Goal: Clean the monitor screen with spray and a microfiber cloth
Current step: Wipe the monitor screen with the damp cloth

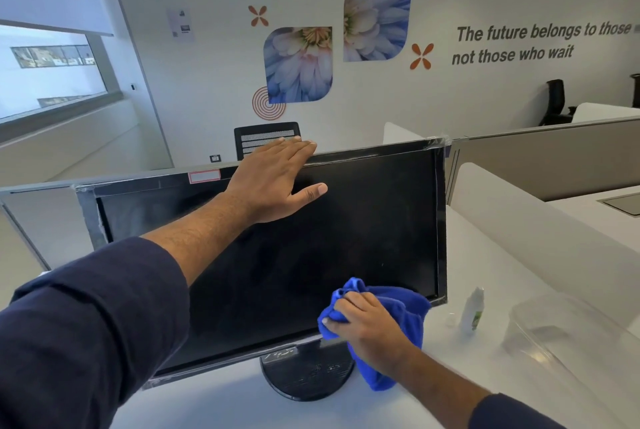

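Observation:
A black monitor [363, 231] stands on a round black base [306, 373] on the white desk, its screen dark. My left hand [277, 179] lies flat over the monitor's top edge, fingers straight, thumb on the screen. My right hand [367, 324] grips a bunched blue microfiber cloth [405, 311] and holds it against the screen's lower right corner. A small white spray bottle [472, 311] with a green label stands upright on the desk just right of the monitor, apart from both hands.
A clear plastic container [561, 328] sits on the desk [214, 401] right of the bottle. Grey partition panels [540, 155] run behind the monitor. A black mesh chair [266, 137] stands beyond the partition, another chair [556, 103] at far right.

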The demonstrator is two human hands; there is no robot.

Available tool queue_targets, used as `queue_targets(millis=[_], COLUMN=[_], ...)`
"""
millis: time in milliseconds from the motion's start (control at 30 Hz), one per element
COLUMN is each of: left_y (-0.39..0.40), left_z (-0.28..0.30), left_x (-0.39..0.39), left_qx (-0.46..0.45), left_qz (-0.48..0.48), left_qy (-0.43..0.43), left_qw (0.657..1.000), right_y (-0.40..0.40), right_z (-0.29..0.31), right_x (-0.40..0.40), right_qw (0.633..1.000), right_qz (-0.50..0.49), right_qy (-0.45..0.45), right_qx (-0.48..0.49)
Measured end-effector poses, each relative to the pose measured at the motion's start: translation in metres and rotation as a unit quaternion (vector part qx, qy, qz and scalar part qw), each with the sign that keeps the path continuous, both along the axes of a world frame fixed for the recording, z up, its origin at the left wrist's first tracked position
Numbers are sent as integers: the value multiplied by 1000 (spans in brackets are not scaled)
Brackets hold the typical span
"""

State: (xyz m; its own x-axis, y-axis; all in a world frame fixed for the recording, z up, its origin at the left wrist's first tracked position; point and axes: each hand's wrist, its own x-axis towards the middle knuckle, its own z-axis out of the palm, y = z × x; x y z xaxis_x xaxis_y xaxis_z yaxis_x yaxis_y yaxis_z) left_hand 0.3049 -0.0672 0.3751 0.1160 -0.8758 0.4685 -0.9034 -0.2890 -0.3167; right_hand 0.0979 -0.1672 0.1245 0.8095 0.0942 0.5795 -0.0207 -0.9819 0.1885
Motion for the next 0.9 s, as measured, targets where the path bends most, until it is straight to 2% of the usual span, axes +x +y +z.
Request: queue_targets(millis=[167, 267, 367, 467, 600, 667, 733, 800, 900], left_y=[-2, -3, -2, -1, -15, -26, -35, -38, -38], left_z=[1, 0, 2, 6, 9, 9, 6, 2, -1], left_x=[0, -2, -4, -4, -15, -22, -27, -29, -27], left_qx=[2, 4, 11, 15, 22, 25, 21, 8, -3], left_qz=[-4, -6, -7, -18, -50, -56, -52, -46, -40], left_qy=[-1, -6, -1, 10, 8, 11, 12, 8, 10], left_qw=[1000, 1000, 1000, 1000, 998, 998, 998, 999, 999], right_y=[-33, -31, -32, -42, -62, -76, -90, -100, -103], right_z=[-8, -4, 6, 31, 83, 111, 136, 149, 141], right_x=[-42, -48, -48, -45, -33, -26, -17, -6, 7], right_qw=[986, 982, 964, 923, 842, 807, 789, 794, 845], right_qz=[-126, -137, -147, -157, -167, -171, -171, -160, -171], right_qy=[-50, -56, -130, -249, -393, -451, -489, -483, -394], right_qx=[97, 120, 180, 246, 331, 340, 330, 334, 320])
